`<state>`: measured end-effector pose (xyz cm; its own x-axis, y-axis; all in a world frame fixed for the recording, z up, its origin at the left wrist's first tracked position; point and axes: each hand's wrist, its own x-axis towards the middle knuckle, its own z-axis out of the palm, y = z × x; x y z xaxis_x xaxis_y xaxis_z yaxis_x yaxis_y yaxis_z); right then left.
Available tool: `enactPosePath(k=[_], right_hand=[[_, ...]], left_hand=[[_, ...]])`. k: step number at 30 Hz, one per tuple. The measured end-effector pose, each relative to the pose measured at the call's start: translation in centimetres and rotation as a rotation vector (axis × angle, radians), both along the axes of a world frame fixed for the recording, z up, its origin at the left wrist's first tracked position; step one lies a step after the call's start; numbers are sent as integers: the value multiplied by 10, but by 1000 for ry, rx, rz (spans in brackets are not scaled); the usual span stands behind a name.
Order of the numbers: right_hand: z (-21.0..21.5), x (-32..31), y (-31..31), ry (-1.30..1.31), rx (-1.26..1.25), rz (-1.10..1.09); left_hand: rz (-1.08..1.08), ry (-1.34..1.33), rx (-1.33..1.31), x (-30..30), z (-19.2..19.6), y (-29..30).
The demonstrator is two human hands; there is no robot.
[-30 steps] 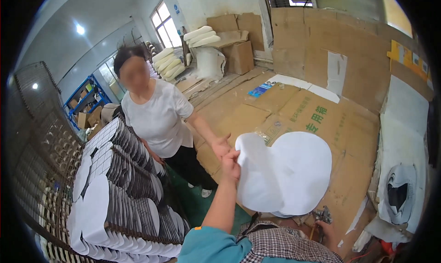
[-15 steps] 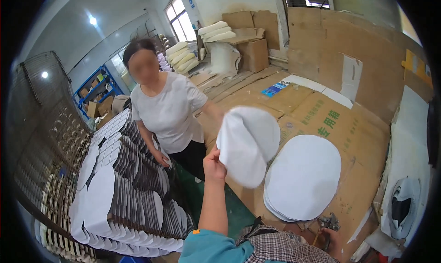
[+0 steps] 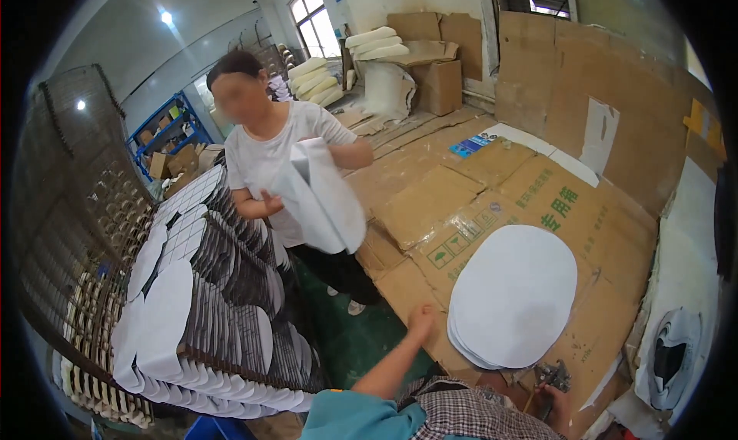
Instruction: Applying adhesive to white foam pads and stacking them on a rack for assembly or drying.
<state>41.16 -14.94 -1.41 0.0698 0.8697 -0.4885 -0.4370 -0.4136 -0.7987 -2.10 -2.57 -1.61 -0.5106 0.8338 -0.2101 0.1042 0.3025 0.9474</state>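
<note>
Empty and with its fingers curled in, my left hand (image 3: 422, 322) is at the table edge, just left of a stack of white oval sheets (image 3: 513, 298). The stack lies flat on cardboard. My right hand (image 3: 556, 406), low in the picture, is closed round a small grey metal tool (image 3: 552, 375) whose exact kind I cannot make out. Part of that hand is hidden by the checked apron (image 3: 469, 409). Across from me a person in a white shirt holds a folded, slightly blurred white sheet (image 3: 319, 198).
A tall rack load of white sheets with dark edges (image 3: 165, 321) stands on the left. Brown cardboard (image 3: 430, 209) covers the table, and a cardboard panel (image 3: 538, 71) rises behind it. Cream foam pads (image 3: 377, 44) are piled at the back.
The white sheet that my left hand held has passed to the other person, who now has it in front of their chest. My left hand has drawn back toward the stack.
</note>
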Motion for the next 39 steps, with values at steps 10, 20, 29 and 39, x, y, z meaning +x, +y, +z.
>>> enactPosePath(k=[10, 20, 29, 39], right_hand=[[8, -11, -3, -155, 8, 16], [-28, -4, 0, -359, 142, -49], [-23, -30, -16, -333, 236, -209], [157, -116, -113, -523, 131, -248]], left_hand=[[-734, 685, 366, 83, 26, -45], [-966, 720, 407, 66, 20, -57], [-1078, 804, 305, 66, 27, -71], [-1223, 820, 377, 71, 19, -82]])
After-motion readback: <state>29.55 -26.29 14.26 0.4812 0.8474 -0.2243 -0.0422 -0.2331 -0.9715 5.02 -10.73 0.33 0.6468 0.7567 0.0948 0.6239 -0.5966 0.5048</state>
